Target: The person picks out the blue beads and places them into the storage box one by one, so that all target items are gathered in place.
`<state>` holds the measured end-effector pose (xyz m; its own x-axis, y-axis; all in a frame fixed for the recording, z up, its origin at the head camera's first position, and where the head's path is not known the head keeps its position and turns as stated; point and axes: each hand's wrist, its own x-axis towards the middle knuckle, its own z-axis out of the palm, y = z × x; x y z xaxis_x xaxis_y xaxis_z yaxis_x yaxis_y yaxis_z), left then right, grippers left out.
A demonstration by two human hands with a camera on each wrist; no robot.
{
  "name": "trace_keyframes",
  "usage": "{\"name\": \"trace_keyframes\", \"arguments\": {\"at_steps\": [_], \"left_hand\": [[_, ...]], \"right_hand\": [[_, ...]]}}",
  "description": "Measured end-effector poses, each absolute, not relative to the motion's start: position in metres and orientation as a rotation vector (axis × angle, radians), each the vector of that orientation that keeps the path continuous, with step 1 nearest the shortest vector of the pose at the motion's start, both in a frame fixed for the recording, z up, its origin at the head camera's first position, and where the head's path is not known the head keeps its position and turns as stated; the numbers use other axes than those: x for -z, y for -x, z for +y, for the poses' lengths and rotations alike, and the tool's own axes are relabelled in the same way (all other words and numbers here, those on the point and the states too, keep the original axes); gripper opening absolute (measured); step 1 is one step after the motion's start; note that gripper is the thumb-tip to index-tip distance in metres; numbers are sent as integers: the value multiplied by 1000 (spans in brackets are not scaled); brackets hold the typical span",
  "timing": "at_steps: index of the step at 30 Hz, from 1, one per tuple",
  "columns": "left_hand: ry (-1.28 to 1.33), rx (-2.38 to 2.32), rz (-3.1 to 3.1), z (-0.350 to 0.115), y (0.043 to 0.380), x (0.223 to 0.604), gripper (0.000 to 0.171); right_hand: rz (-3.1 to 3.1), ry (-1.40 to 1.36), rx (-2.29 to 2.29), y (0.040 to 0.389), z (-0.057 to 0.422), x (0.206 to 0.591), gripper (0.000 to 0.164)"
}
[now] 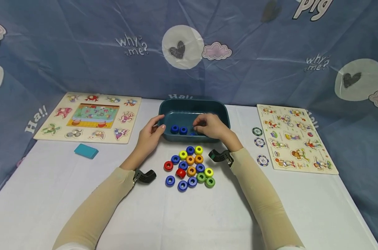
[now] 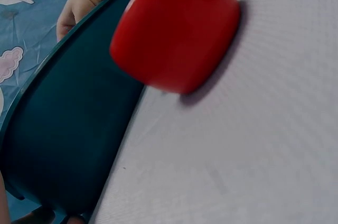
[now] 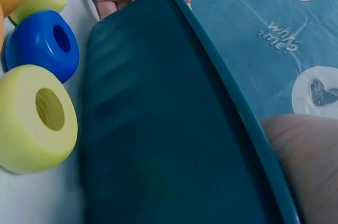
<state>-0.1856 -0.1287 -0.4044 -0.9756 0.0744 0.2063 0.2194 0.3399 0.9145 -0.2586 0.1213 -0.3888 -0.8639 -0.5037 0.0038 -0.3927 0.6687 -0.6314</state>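
A dark teal tray (image 1: 195, 139) stands at the back middle of the table. My left hand (image 1: 149, 136) holds its left end, thumb by the rim and fingers along the outer wall. Over the front wall reaches my right hand (image 1: 210, 125), its curled fingertips pinching a blue ring bead (image 1: 192, 134) low in the tray, mostly hidden by the hand and wall. To the left of it two blue beads (image 1: 179, 130) sit side by side. In front of the tray lie several ring beads, among them a red one (image 2: 174, 34), a yellow one (image 3: 31, 121) and orange ones (image 1: 191, 171).
A wooden picture puzzle (image 1: 131, 133) lies at the left, with a teal block (image 1: 86, 151) before it. Another puzzle board (image 1: 301, 166) lies at the right, beside several poker chips (image 1: 259, 142). A printed blue cloth (image 1: 254, 80) hangs behind the table.
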Motion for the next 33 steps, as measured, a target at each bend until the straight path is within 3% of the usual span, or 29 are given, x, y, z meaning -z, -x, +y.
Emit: {"name": "trace_keyframes", "arguments": {"at_steps": [5,10,14,22,33], "left_hand": [[259,1712,-2487,-128,185,405,45],[266,1713,-2482,-128,185,405,45],[262,1714,-2480,-129,187,404,45],[241,1721,-2497,-129,187,405,44],[250,1713,-2487,-129,187,404,44]], "right_hand": [[2818,889,1101,245,121,381,13],[2790,1247,1298,213,113,358,9],[2595,1436,1115,192,94,354,12],[2478,1321,614,182,64,389,15],[2503,1378,760,187,69,382,14]]}}
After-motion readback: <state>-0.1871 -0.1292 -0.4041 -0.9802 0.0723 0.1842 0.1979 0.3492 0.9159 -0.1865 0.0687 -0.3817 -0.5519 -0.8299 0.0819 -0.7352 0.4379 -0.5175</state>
